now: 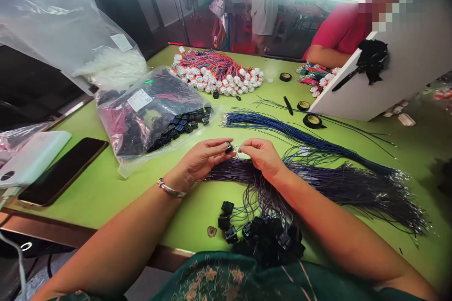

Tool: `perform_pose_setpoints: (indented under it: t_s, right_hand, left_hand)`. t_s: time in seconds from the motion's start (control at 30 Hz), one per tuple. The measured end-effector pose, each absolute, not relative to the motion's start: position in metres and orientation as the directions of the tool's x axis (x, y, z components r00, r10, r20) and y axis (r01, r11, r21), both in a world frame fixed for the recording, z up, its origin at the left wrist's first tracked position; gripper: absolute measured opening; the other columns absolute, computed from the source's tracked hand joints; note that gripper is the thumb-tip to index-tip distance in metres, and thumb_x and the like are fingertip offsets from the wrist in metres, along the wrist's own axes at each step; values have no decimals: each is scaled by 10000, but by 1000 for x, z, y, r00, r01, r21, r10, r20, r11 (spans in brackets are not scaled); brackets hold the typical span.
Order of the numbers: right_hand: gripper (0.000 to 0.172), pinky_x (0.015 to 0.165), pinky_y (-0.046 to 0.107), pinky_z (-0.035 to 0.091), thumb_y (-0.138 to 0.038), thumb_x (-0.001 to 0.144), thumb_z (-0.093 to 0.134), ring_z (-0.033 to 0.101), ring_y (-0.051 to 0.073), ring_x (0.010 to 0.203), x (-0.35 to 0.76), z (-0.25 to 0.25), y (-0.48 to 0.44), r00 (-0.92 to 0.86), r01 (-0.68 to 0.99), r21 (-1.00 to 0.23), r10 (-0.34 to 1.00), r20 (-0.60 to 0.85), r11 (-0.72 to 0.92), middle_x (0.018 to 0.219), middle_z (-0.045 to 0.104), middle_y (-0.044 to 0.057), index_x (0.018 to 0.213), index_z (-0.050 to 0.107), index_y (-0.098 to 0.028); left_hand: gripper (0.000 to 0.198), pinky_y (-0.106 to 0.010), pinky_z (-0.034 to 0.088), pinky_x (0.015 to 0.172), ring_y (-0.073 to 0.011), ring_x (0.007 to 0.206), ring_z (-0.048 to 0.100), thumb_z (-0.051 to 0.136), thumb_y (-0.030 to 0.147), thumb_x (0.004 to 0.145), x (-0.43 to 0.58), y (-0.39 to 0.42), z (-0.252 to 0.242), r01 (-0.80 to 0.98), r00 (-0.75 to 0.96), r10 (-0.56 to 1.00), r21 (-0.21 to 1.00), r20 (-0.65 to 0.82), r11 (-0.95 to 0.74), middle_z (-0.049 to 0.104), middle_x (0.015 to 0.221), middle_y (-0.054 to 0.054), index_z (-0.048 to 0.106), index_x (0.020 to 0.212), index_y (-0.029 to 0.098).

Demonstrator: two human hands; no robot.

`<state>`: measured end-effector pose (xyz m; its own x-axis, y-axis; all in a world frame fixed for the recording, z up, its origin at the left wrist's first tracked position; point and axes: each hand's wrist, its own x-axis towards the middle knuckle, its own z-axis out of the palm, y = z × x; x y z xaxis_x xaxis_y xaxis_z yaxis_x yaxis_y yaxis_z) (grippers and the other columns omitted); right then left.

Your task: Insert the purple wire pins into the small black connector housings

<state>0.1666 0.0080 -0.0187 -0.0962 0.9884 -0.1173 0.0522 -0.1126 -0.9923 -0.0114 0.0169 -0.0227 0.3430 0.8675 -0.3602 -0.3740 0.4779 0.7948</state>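
My left hand (208,157) is closed around a small black connector housing (229,147), pinched between thumb and fingers. Just to its right, my right hand (259,153) pinches a thin wire, whose end is close to the housing; whether it is inserted I cannot tell. Beneath both hands lies a bundle of dark purple wires (231,171). A bundle of blue wires (268,124) stretches behind my right hand. Near my body sits a pile of black connectors (268,237) with wires attached.
A clear plastic bag (141,122) with black connectors lies at left, before a bag of whitish parts (113,66). White connectors on red wires (222,80) are heaped behind. Tape rolls (313,121) lie near a white panel (381,80). A phone (63,171) rests left; another person sits beyond.
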Motion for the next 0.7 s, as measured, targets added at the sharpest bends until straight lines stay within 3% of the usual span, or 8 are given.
perform_pose_setpoints:
  t_s: [0.17, 0.3, 0.43, 0.7]
  right_hand:
    - [160, 470, 231, 256, -310, 647, 624, 344, 69, 482, 166, -21, 7, -152, 61, -992, 981, -122, -114, 519, 478, -44, 598, 634, -158]
    - [157, 502, 234, 280, -309, 629, 627, 383, 82, 518, 167, -27, 11, -123, 69, -992, 986, -114, -106, 536, 509, -34, 585, 632, -159]
    - [137, 509, 235, 286, -291, 620, 623, 386, 82, 519, 168, -29, 13, -113, 54, -993, 987, -114, -109, 533, 510, -35, 581, 630, -160]
    - [134, 454, 239, 220, -293, 614, 610, 291, 72, 439, 169, -22, 9, -129, 69, -983, 976, -176, -168, 411, 349, -70, 589, 636, -165]
  left_hand:
    - [264, -151, 507, 570, -56, 558, 601, 806, 141, 654, -10, 16, -22, -366, 296, 892, 822, -341, 436, 707, 717, -33, 754, 913, 132]
    - [212, -199, 553, 681, -107, 662, 666, 807, 147, 655, -9, 16, -24, -387, 302, 888, 807, -346, 446, 727, 826, -69, 753, 858, 120]
    - [198, -204, 564, 672, -137, 673, 690, 806, 167, 661, -8, 16, -25, -393, 295, 891, 807, -344, 442, 726, 833, -83, 741, 835, 97]
    - [173, -208, 571, 702, -159, 720, 712, 762, 118, 703, -12, 18, -26, -403, 321, 881, 792, -347, 459, 723, 831, -91, 718, 868, 92]
